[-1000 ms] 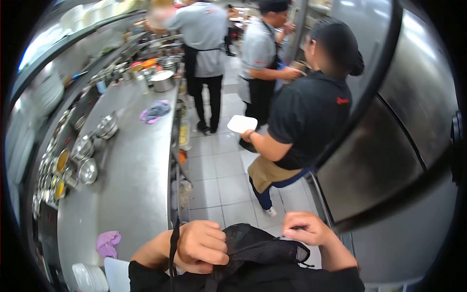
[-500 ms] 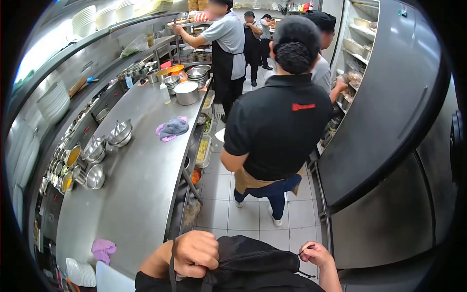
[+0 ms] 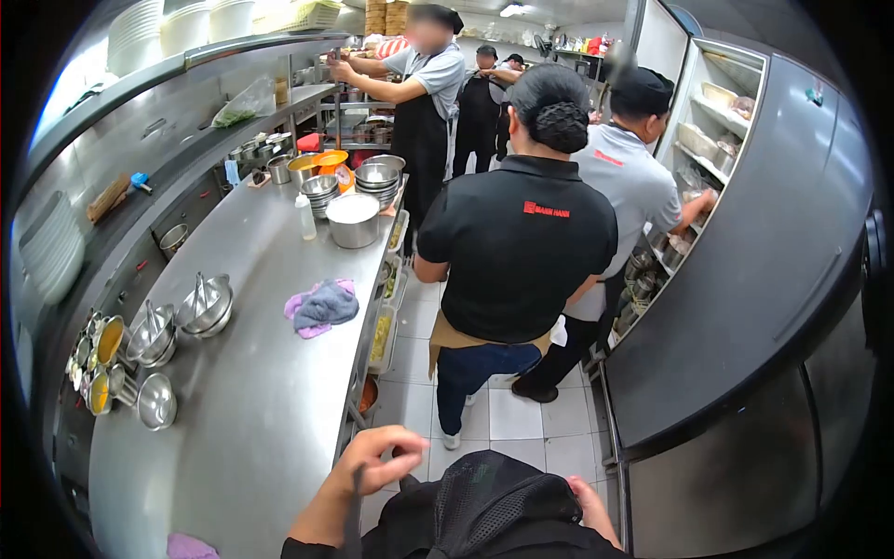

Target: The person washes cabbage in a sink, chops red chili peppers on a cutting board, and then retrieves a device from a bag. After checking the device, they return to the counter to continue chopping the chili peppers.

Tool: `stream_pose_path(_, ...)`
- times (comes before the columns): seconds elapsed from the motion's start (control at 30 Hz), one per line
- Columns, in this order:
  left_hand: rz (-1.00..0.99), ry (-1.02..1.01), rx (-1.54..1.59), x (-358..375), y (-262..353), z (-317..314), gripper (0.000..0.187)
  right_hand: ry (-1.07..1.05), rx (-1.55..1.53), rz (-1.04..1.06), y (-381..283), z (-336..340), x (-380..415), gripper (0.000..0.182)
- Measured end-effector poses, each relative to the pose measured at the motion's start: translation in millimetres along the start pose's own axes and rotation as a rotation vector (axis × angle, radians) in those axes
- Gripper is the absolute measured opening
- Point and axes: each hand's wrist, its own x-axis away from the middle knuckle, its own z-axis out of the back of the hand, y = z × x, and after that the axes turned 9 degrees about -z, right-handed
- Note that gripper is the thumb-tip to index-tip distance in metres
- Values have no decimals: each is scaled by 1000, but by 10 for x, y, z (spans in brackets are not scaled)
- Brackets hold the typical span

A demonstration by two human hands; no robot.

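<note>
A black fabric piece with a mesh panel (image 3: 494,498) bulges up in front of my body at the bottom of the view. My left hand (image 3: 384,455) is raised at its left edge, fingers loosely curved with a gap by the thumb and nothing visible in them. A dark strap (image 3: 354,508) runs down by my left wrist. Against the right edge of the fabric is my right hand (image 3: 589,505). Its fingers are partly hidden behind the cloth, so its grip does not show.
A steel counter (image 3: 242,401) on the left bears metal bowls (image 3: 207,303), a pot (image 3: 354,222) and cloths (image 3: 321,307). A person in a black shirt (image 3: 521,247) stands ahead. Another person in grey (image 3: 629,186) reaches into an open fridge, its door (image 3: 745,279) at right.
My left hand has come off the black fabric and its fingers have loosened. My right hand has moved in behind the fabric edge; the cord it pinched is out of sight. The person in black shifted.
</note>
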Motion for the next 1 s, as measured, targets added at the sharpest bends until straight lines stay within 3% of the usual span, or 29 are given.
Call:
stream_pose_path(0.1,66,92,-12,-157,-693,211,20,7,88,-11,-69,-180,-513,17)
stream_pose_path(0.17,376,45,-109,-85,-1209,357,22,7,170,-26,-103,-293,-846,17)
stream_pose_path(0.27,595,28,-128,69,-1760,388,20,3,285,-58,-123,-504,-1231,17)
stream_pose_path(0.33,574,-16,-287,441,-2533,389,18,-7,369,-76,-211,-669,-1492,18)
stream_pose_path(0.4,549,-31,-88,1002,-3454,337,31,-16,457,-92,-334,-785,-1763,18)
stream_pose_path(0.8,817,65,-242,1229,-3969,309,33,-131,982,-162,-955,-1081,-3530,19)
stream_pose_path(1.0,952,93,-283,1130,-4139,107,34,-149,1249,-176,-1508,-1437,-3699,20)
